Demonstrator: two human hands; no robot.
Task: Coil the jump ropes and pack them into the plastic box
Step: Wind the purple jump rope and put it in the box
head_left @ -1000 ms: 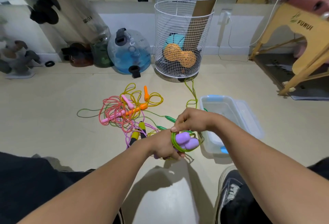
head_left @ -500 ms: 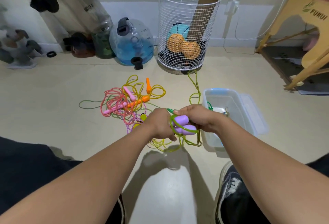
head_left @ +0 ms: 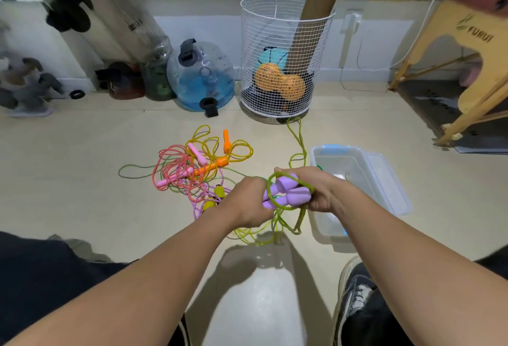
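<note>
- Both hands, left [head_left: 248, 202] and right [head_left: 316, 190], grip the purple handles [head_left: 286, 194]; green rope [head_left: 288, 219] partly wound, slack trailing
- Other ropes [head_left: 192, 169] lie tangled on the floor
- Box [head_left: 384, 180] beside right hand; contents unclear

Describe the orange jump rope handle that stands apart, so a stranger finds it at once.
Start at the white wire basket by the wall. On the floor before it lies a tangle of ropes. At its far edge, the short orange handle lies alone, unlike the longer orange one among the pink cords.
</note>
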